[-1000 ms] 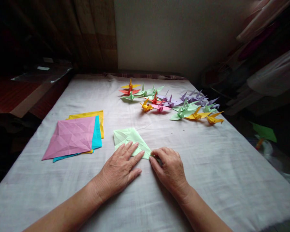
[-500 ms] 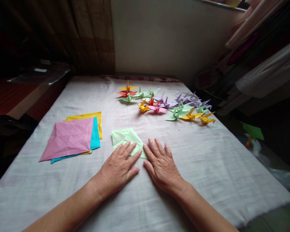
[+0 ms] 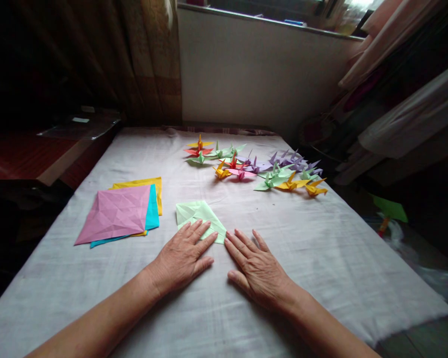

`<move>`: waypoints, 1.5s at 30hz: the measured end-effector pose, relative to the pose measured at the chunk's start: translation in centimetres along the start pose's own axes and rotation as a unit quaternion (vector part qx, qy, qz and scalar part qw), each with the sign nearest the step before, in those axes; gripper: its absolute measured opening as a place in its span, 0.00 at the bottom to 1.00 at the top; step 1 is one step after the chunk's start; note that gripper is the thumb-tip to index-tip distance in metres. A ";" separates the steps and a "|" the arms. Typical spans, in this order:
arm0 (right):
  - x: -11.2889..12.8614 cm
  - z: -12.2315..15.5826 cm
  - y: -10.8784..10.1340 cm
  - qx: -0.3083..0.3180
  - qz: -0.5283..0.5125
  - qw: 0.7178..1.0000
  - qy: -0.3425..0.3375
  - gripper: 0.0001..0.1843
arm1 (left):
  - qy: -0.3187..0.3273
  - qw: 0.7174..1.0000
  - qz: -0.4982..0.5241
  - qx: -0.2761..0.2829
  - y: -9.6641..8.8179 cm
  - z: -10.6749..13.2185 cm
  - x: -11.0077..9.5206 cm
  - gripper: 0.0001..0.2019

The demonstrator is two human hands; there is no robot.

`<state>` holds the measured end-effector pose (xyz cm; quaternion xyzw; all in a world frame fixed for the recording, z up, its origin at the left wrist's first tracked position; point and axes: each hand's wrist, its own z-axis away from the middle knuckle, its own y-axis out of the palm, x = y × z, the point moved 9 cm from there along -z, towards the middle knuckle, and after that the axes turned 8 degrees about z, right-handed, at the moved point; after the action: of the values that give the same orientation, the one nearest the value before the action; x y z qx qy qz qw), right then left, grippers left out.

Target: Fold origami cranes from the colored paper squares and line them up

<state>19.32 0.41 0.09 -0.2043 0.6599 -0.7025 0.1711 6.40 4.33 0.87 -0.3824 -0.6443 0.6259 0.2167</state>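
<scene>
R hand (image 3: 259, 271) has uncurled since 1 s ago: was pinched at the paper's tip, now flat, palm down, fingers splayed, thumb well out to its side. View's tipped up a bit too, so the window ledge (image 3: 269, 22) shows. L hand (image 3: 182, 253) stays put, palm down. Clock centred on the pale green paper (image 3: 194, 211), 12 = far edge: paper lies flat on the white cloth (image 3: 194, 323), kite-ish, creased, narrow tip at approx 4. L hand comes in from 7, open w/ fingers slightly apart, fingertips resting on the paper's near part, nothing gripped. R hand's at 4, fully open, nothing gripped; index fingertip's right at the narrow tip, can't tell how hard it presses, if at all. Stack at 9, near but apart: pink sheet (image 3: 121, 211) on top, creased, w/ blue sheet (image 3: 153, 209) + yellow sheet (image 3: 138, 183) poking out underneath. Folded paper cranes (image 3: 269, 183) from 12 round to 2, farther off: yellow, red, green, purple, pink, bunched tight, some overlapping. Clear plastic packet (image 3: 85, 127) at 10, on dark red wood furniture (image 3: 26, 154). Curtain (image 3: 155, 74) at 11. Green thing (image 3: 390, 208) at 3, past the cloth edge, too dim to ID.
</scene>
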 end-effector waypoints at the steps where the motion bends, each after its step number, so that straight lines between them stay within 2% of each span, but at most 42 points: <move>1: 0.0 0.0 0.0 0.001 0.000 1.000 0.002 0.34 | 0.002 1.000 -0.001 0.010 0.0 0.2 0.2 0.28; 4: 0.0 -0.1 0.0 -0.005 0.000 1.000 0.009 0.34 | 0.000 0.999 -0.012 0.034 -0.3 1.3 1.5 0.29; 11: 0.1 -0.2 0.1 -0.007 -0.003 1.000 0.014 0.34 | -0.030 0.998 -0.049 0.036 -1.8 4.8 4.7 0.29; 16: 0.1 -0.2 -0.1 -0.008 -0.013 1.000 0.019 0.33 | -0.058 0.993 -0.101 0.001 -3.9 5.5 5.2 0.26; 19: 0.1 -0.1 -0.1 -0.010 -0.021 1.000 0.021 0.33 | -0.076 0.988 -0.131 -0.037 -5.3 4.2 4.0 0.25; 21: 0.1 -0.1 0.0 -0.012 -0.024 0.999 0.022 0.33 | -0.068 0.988 -0.121 -0.065 -5.5 2.5 2.3 0.25; 24: 0.0 -0.1 0.1 -0.021 -0.028 0.999 0.025 0.33 | -0.010 0.998 -0.055 -0.043 -3.1 -0.9 -0.8 0.28; 26: 0.0 -0.1 0.2 -0.021 -0.031 0.999 0.022 0.33 | -0.011 1.000 -0.016 -0.001 -0.8 -2.6 -1.6 0.29; 28: -0.1 -0.2 0.4 -0.012 -0.032 0.999 0.020 0.34 | -0.031 0.999 0.013 0.022 0.8 -3.5 -1.4 0.29; 30: -0.2 -0.2 0.6 0.006 -0.033 0.999 0.023 0.35 | -0.048 0.998 0.023 0.031 1.5 -3.6 -0.5 0.29; 33: -0.2 -0.3 0.7 0.022 -0.042 0.998 0.030 0.35 | -0.073 0.997 0.014 0.038 1.3 -2.9 1.5 0.30; 37: -0.2 -0.3 0.5 0.023 -0.062 0.997 0.035 0.35 | -0.120 0.992 -0.008 0.029 -0.1 -2.9 3.8 0.28; 39: -0.3 -0.3 0.5 0.023 -0.063 0.997 0.036 0.35 | -0.131 0.991 -0.023 0.009 -0.9 -3.5 3.8 0.26; 42: -0.2 -0.3 0.5 0.018 -0.058 0.998 0.034 0.35 | -0.145 0.988 -0.051 -0.025 -1.6 -4.3 2.5 0.25; 45: -0.3 -0.2 0.6 0.007 -0.052 0.998 0.032 0.36 | -0.107 0.994 -0.023 -0.012 -0.5 -5.0 0.4 0.25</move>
<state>19.39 0.71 -0.49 -0.2147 0.6488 -0.7209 0.1148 9.80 7.91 1.92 -0.3008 -0.6797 0.6505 0.1563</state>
